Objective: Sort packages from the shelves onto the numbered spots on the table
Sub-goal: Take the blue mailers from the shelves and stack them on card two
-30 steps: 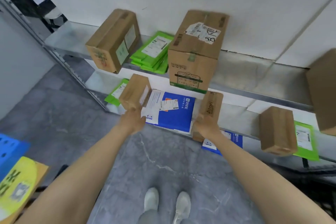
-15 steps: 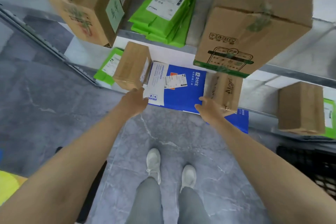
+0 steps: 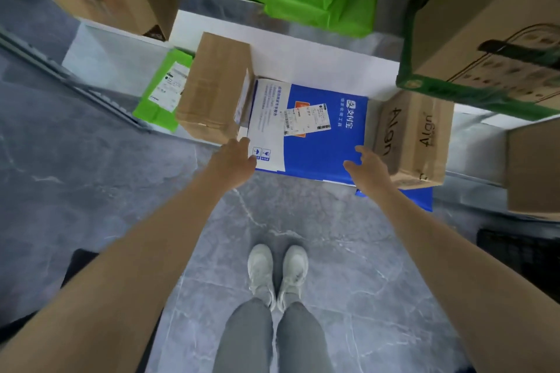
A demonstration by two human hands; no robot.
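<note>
Both hands reach to the blue and white package [image 3: 318, 142], which lies flat on the lower shelf [image 3: 303, 63] between a small brown box [image 3: 212, 91] and a box printed "Align" [image 3: 415, 136]. The left hand [image 3: 235, 160] touches the package's near left corner with fingers extended. The right hand [image 3: 369, 168] rests spread and uncurled on its near right edge, just beside the "Align" box. Neither hand is curled round anything. A green mailer [image 3: 163, 94] lies left of the small brown box
</note>
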